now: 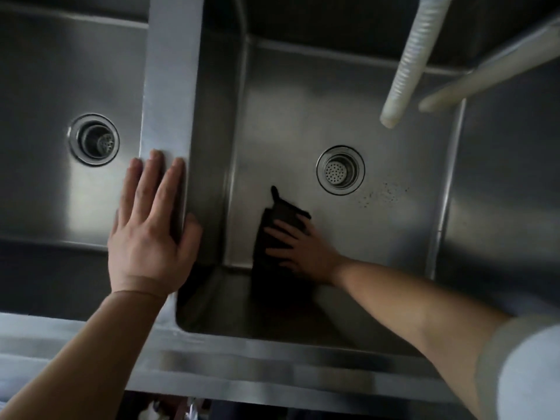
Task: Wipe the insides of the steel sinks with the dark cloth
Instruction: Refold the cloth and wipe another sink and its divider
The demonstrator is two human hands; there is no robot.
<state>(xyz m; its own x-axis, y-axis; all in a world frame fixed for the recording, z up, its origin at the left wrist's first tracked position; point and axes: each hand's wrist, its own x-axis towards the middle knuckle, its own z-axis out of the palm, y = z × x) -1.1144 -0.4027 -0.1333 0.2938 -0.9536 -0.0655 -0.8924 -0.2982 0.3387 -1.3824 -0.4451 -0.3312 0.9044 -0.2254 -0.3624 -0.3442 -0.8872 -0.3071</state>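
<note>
Two steel sinks lie side by side below me: the left sink (45, 86) and the right sink (394, 231). The dark cloth (280, 218) lies flat on the right sink's floor near its front left corner. My right hand (298, 248) presses on the cloth with fingers spread and straight. My left hand (151, 228) rests flat on the steel divider (169, 86) between the two sinks, its thumb hanging over the right sink's side.
Each sink has a round drain with a strainer, the left drain (94, 139) and the right drain (340, 170). Dark specks (381, 194) dot the floor right of that drain. A ribbed white hose (406, 62) and a pale spout (472, 77) hang over the right sink's back.
</note>
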